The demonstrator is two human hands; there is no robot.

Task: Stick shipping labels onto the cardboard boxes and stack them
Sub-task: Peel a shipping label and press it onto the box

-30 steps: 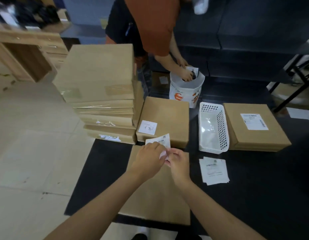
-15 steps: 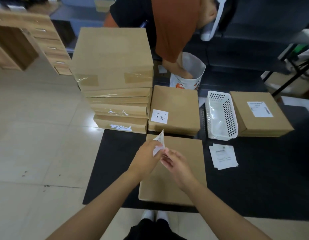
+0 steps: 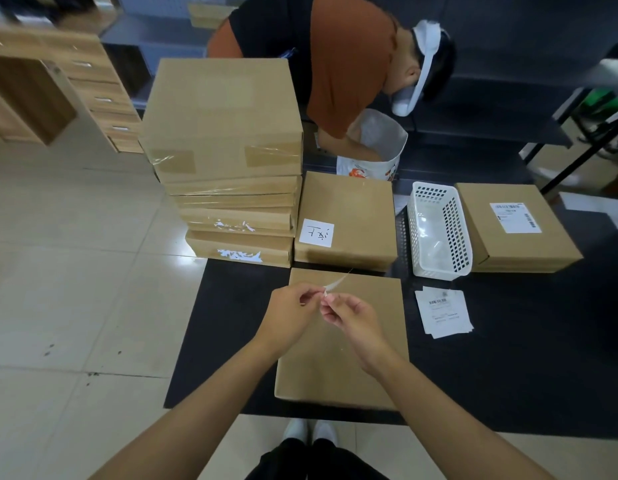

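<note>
Left hand and right hand both pinch one label, held edge-on above the near box (still bare). Risk: the limp sticker curls onto itself or fingers, or lands crooked.

handwritten note on box, characters unclear, barcoded labels illegible

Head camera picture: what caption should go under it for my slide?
Both hands pinch a label above a bare box.
</note>
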